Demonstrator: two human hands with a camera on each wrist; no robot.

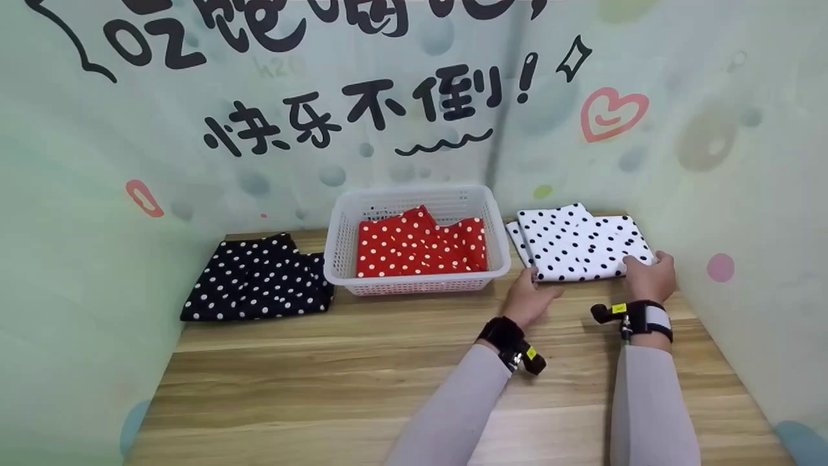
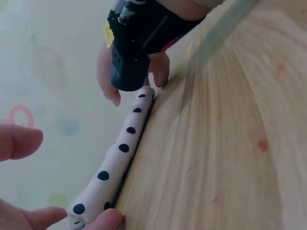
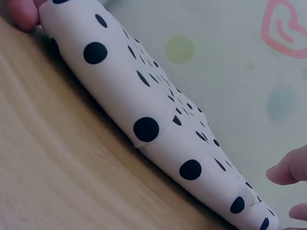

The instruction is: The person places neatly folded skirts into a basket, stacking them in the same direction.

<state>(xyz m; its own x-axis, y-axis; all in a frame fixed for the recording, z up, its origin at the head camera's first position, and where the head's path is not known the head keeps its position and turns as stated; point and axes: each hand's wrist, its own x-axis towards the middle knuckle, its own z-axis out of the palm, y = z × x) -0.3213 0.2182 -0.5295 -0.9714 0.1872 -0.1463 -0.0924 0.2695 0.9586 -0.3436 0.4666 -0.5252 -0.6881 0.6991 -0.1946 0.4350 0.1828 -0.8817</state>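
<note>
A folded white cloth with black dots (image 1: 582, 243) lies flat at the back right of the table; its exact kind I cannot tell. At its near left corner is my left hand (image 1: 529, 299), fingertips touching the edge and thumb (image 2: 21, 142) spread away from them. My right hand (image 1: 650, 278) is at the near right corner, with the thumb (image 3: 290, 167) held apart from the cloth in the right wrist view. The rest of the right fingers are mostly out of that view. Along the front, the cloth's thick rounded fold (image 2: 123, 147) rests on the wood.
Left of the white cloth stands a white perforated plastic basket (image 1: 414, 285) holding a folded red cloth with white dots (image 1: 414, 246). Farther left lies a folded black cloth with white dots (image 1: 255, 281). A printed curtain (image 1: 414, 129) encloses the wooden table (image 1: 310, 388) at back and sides.
</note>
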